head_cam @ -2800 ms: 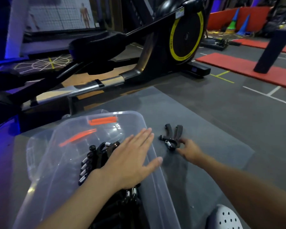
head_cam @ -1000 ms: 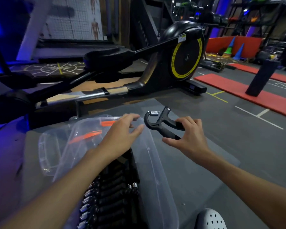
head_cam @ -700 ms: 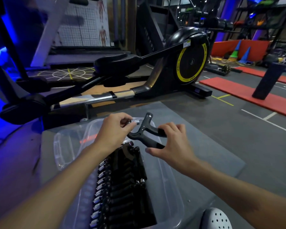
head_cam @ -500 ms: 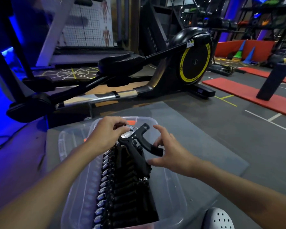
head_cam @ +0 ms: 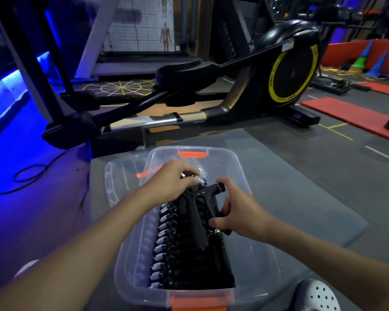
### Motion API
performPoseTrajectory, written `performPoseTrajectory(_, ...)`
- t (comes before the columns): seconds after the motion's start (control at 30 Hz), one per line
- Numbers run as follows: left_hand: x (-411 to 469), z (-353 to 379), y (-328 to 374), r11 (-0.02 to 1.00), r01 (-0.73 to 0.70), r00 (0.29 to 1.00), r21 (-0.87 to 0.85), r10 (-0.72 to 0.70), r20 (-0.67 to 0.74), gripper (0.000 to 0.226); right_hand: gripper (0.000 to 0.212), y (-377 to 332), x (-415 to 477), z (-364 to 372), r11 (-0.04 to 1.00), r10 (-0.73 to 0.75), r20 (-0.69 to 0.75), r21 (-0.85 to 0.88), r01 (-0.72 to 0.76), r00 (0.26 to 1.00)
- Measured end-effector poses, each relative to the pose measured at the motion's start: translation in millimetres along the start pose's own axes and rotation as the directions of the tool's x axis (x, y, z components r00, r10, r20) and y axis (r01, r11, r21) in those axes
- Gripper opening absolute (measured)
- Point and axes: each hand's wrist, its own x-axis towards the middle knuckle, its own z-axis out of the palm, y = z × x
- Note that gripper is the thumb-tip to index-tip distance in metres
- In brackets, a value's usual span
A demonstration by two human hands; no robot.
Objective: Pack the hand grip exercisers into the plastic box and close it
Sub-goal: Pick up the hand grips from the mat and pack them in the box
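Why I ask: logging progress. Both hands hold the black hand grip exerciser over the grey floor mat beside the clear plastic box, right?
No. The head view shows the left hand and right hand holding the black hand grip exerciser inside the clear plastic box instead.

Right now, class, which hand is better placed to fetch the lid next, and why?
Probably left: the left hand is over the box's far-left corner, beside the clear lid; the right hand grips the exerciser farther away.
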Motion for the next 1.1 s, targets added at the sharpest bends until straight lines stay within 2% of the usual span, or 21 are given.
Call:
performPoseTrajectory(0.13, -8, 1, -10, 0.993, -0.017, 1.000, 0.114, 0.016, 0.011, 0.014, 0.076, -2, -3, 20, 0.995, 0.083, 0.001, 0.056, -0.083, 0.997)
performPoseTrajectory(0.33, -23, -4, -26, 0.951, 0.066, 0.994, 0.303, -0.035, -0.107, 0.039, 0.077, 5, -4, 55, 0.965, 0.230, 0.048, 0.115, -0.234, 0.972)
performPoseTrajectory(0.57, -30, 0, -39, 0.954, 0.116, 0.982, 0.278, -0.069, -0.174, 0.054, 0.080, 9, 0, 78, 0.952, 0.281, 0.141, 0.082, -0.294, 0.949)
performPoseTrajectory(0.67, -31, -1, -37, 0.953, 0.130, 0.977, 0.275, -0.076, -0.200, 0.052, 0.082, 15, 5, 79, 0.948, 0.296, 0.193, 0.062, -0.313, 0.935)
performPoseTrajectory(0.77, -30, 0, -41, 0.958, 0.126, 0.978, 0.258, -0.076, -0.195, 0.054, 0.081, 20, 5, 82, 0.944, 0.309, 0.204, 0.053, -0.326, 0.929)
performPoseTrajectory(0.93, -30, 0, -44, 0.963, 0.120, 0.975, 0.240, -0.068, -0.213, 0.061, 0.096, 23, 4, 86, 0.940, 0.309, 0.186, 0.092, -0.330, 0.933)
performPoseTrajectory(1.1, -31, -1, -47, 0.980, 0.100, 0.977, 0.173, -0.063, -0.205, 0.055, 0.096, 20, 0, 81, 0.950, 0.265, 0.176, 0.120, -0.288, 0.948)
